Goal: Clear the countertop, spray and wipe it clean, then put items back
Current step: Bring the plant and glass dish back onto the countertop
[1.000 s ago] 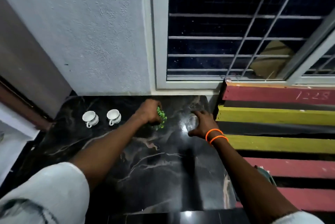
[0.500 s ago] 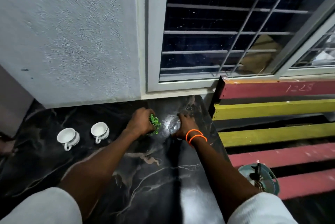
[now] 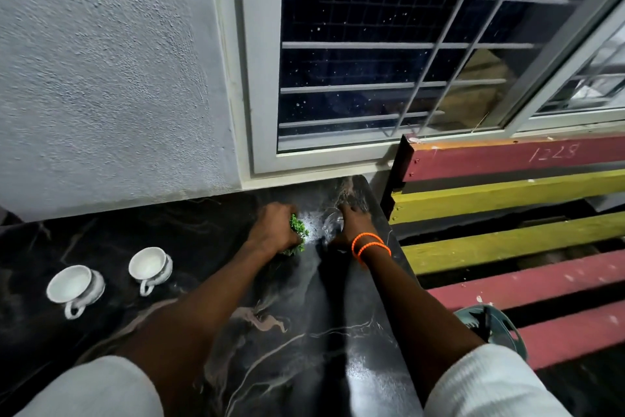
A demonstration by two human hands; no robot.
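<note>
While gripped, greenery [image 3: 297, 234] inside left hand [image 3: 274, 228].

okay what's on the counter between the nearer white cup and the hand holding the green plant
Head view: only bare dark countertop lies between the white cup and the left hand gripping the green plant.

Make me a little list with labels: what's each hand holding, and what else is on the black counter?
left hand: grips a small green plant
right hand: holds a clear glass, orange bands on its wrist
counter: black marble with pale veins
cups: two white cups, upright, left of the hands
behind: grey wall, barred window
</note>
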